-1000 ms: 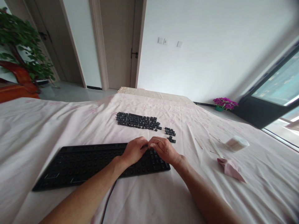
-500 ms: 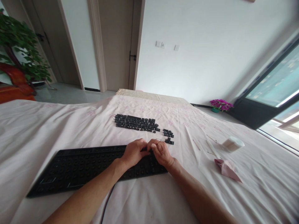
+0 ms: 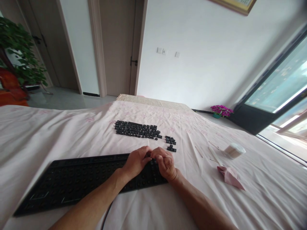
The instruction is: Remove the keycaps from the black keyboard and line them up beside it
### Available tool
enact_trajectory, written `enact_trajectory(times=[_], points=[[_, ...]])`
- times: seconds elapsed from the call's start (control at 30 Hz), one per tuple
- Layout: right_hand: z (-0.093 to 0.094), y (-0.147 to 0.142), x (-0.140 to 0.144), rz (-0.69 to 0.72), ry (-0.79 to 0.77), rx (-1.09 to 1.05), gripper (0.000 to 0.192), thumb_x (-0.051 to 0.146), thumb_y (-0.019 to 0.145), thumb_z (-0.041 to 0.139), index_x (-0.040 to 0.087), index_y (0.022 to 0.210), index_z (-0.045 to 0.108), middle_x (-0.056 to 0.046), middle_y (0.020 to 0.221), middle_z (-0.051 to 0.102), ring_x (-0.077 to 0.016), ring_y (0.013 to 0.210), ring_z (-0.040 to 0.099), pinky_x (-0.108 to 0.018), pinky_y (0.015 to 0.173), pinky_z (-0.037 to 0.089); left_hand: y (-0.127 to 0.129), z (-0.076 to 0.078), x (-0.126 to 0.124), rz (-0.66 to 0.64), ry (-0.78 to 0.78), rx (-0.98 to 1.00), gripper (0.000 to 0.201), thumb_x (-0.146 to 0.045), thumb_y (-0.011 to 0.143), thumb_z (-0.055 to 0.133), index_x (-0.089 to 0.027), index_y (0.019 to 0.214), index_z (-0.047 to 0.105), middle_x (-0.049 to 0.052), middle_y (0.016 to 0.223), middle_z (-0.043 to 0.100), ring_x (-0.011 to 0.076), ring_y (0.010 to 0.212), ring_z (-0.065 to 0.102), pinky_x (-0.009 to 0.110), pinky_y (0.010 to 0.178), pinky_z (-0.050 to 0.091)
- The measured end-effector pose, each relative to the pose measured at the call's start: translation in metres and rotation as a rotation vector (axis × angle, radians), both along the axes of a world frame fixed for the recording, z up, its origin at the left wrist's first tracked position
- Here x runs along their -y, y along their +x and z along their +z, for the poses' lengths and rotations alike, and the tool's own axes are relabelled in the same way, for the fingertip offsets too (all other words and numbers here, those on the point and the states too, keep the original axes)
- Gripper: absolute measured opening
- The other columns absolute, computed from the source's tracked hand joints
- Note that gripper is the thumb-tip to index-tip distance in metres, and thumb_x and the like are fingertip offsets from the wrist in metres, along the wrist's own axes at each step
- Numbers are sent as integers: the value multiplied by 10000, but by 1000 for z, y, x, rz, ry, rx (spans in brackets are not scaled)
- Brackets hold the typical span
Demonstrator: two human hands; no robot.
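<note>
Bed sheet (image 3: 48, 134): pale pink with a faint flower print, creased, spread under everything in view.
Keyboard (image 3: 79, 179): black, long, lying slantwise across the near part of the sheet; most keycaps off, round sockets bare; right end covered by both hands.
Cable (image 3: 106, 214): dark, leaving the near edge of the keyboard between the forearms.
Left hand (image 3: 136, 161): curled, knuckles up, fingers drawn together over the right end of the keyboard, fingertips meeting those of the other hand; whatever lies under them hidden.
Right hand (image 3: 165, 163): curled likewise, fingers bunched and bent down onto the same end of the keyboard; cannot tell whether anything is pinched.
Keycap rows (image 3: 136, 130): black, laid out in neat lines beyond the keyboard, well apart from the hands.
Small keycap cluster (image 3: 171, 143): a few loose caps just right of the rows, near the right hand.
Pink cloth (image 3: 229, 176): crumpled, on the sheet to the right.
Swab tub (image 3: 234, 150): round, pale, beyond the cloth.
Thin sticks (image 3: 199, 152): scattered between the caps and the tub.
</note>
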State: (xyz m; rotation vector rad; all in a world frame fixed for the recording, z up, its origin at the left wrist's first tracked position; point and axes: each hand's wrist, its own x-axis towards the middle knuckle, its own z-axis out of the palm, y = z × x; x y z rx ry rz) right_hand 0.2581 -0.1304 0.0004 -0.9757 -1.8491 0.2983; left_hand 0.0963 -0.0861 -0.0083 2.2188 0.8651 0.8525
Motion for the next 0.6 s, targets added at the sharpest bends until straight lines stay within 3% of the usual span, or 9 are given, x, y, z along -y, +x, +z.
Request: enact_trajectory(times=[0.13,0.23,0.37,0.6], points=[[13,5,1,-154,101,123,316,270,963,319,210,821,595,-61,817,646,-193,782,574,-352,785,440,-2,0,-1,36,-135,92,363,-165,788,581,-265,1134,534,-25,893,653,144,809,613,254,758,455],[28,9,-1,-280,103,329,266,244,954,375,212,898,634,-59,808,655,-206,813,551,-365,831,398,-2,-2,-3,76,-184,171,456,-98,751,570,-255,1176,518,-17,893,655,133,788,612,251,735,473],[39,7,-5,-257,-17,416,267,234,973,365,197,1048,618,-61,902,660,-180,844,580,-293,789,420,-2,-3,-4,91,-225,277,519,-77,739,573,-247,1221,485,-12,886,654,121,749,608,247,709,486],[32,-4,-2,-285,-155,547,148,230,900,534,256,966,664,-12,920,645,-142,799,610,-224,653,392,-2,-1,-1,88,-242,428,538,-181,776,628,-222,1271,421,12,899,642,132,764,631,261,714,511]])
